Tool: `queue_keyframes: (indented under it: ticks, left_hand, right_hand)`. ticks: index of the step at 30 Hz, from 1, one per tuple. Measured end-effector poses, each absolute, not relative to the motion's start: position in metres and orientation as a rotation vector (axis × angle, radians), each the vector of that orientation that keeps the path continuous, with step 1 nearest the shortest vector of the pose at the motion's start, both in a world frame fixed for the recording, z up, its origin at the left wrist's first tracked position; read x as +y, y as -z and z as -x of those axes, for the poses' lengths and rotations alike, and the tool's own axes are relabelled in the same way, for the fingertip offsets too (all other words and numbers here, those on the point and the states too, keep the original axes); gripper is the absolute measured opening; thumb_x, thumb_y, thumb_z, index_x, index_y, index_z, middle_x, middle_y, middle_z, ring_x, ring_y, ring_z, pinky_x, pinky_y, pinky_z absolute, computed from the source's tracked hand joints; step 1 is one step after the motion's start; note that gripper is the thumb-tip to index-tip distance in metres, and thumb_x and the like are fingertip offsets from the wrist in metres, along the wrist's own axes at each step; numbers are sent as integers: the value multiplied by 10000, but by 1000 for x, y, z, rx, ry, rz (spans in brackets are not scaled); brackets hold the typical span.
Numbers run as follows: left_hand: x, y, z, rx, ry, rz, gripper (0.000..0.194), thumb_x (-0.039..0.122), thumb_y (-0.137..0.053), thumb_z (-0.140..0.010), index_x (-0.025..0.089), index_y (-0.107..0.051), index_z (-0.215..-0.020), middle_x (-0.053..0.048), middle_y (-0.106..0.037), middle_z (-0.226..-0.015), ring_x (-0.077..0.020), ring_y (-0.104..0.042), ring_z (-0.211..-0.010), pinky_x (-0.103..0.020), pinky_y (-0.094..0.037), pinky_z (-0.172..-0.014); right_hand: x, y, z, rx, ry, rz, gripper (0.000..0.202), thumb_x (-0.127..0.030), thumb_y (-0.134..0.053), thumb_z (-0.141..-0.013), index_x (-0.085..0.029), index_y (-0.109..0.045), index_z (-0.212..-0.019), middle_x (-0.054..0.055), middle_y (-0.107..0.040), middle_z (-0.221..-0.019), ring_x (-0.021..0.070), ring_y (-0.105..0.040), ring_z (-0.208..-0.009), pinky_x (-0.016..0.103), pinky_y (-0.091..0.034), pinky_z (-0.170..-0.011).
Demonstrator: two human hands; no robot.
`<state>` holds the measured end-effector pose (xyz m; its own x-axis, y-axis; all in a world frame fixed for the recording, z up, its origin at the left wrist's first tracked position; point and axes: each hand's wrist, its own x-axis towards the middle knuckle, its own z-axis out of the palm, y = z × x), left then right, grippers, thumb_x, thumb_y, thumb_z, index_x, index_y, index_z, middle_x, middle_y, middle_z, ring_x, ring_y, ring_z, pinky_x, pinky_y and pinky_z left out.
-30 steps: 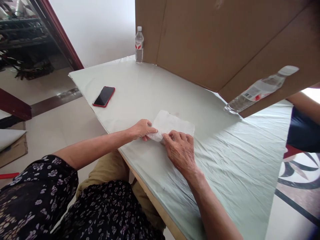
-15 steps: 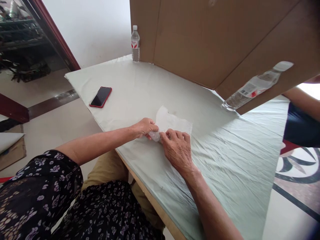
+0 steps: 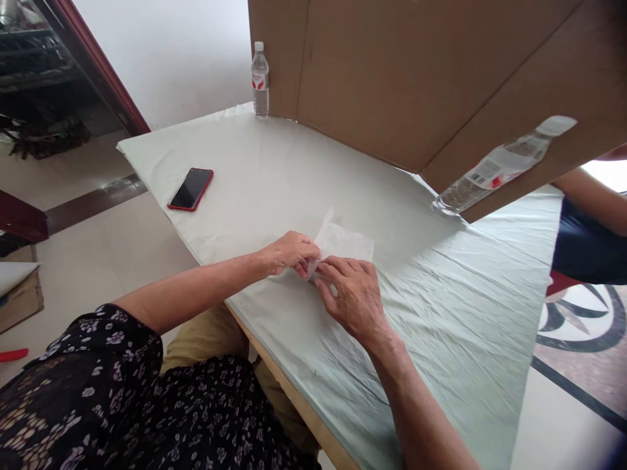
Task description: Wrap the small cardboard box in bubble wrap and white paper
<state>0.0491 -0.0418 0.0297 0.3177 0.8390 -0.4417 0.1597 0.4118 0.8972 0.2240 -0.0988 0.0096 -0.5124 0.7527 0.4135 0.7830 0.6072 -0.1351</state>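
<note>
A thin, whitish sheet (image 3: 350, 242), crinkled and partly see-through like tissue or plastic wrap, lies on the cloth-covered table near its front edge. My left hand (image 3: 295, 253) pinches the sheet's left side, where part of it stands up in a fold. Close beside it, my right hand (image 3: 353, 294) has its fingers bent over the near edge of the sheet, thumb and forefinger closing on it by the left fingertips. What lies between the fingertips is partly hidden.
A phone in a red case (image 3: 191, 189) lies at the table's left. Tall cardboard panels (image 3: 367, 78) stand at the back, with one water bottle (image 3: 260, 81) at their left end and another bottle (image 3: 499, 168) at right. Another person's arm (image 3: 595, 199) shows beyond.
The sheet's left part has lifted and folded up under my left hand, which moved slightly right. My right hand's fingers have shifted and straightened a little. The view has tilted slightly.
</note>
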Motion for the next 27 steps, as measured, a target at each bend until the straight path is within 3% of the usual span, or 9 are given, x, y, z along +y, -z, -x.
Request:
queue_keyframes:
  ticks: [4, 9, 12, 16, 22, 27]
  left_hand:
    - [-46, -37, -46, 1155, -504, -1257, 179, 85, -554, -689, 112, -679, -814, -5, -624, -652, -117, -593, -564, -272, -544, -601]
    - [-56, -26, -52, 1231, -553, -1963, 149, 172, -584, -800, 153, -726, -841, -4, -630, -714, -127, -587, -670, -254, -500, -676]
    - [-61, -12, -56, 1318, -650, -2310, 184, 179, -591, -845, 164, -737, -956, -67, -654, -942, -174, -619, -860, -287, -504, -776]
    - [-64, 5, -56, 1233, -768, -2513, 195, 186, -535, -906, 150, -711, -982, -97, -622, -1022, -190, -596, -960, -285, -495, -820]
    - [-73, 10, -60, 1273, -739, -2555, 246, 157, -436, -910, 145, -674, -971, -90, -585, -1034, -137, -541, -765, -249, -452, -680]
    - [-73, 8, -63, 1300, -682, -2616, 226, 169, -466, -875, 154, -683, -933, -92, -586, -997, -169, -545, -809, -270, -446, -697]
  right_hand:
    - [-97, -12, -232, -2304, -104, 1163, 159, -156, -540, -880, -217, -683, -910, 46, -778, -1028, 224, -698, -956, 373, -403, -870]
    - [-95, -9, -238, -2228, -171, 1125, 184, -132, -539, -865, -222, -698, -886, 21, -785, -987, 214, -719, -955, 374, -440, -890]
    - [-93, -7, -244, -2146, -146, 1151, 147, -196, -560, -886, -224, -704, -882, 38, -777, -998, 228, -708, -978, 401, -449, -920]
    - [-98, -8, -266, -1936, -70, 1401, 187, -342, -567, -890, -213, -703, -888, 95, -744, -1047, 280, -673, -1037, 457, -459, -937]
    - [-117, -2, -297, -1713, -563, 1939, 635, -686, -571, -789, -179, -618, -1169, 98, -721, -951, 230, -666, -698, 381, -501, -688]
    - [-114, 2, -283, -1620, -671, 2026, 856, -721, -613, -735, -156, -507, -1370, 119, -714, -996, 246, -661, -776, 400, -488, -786]
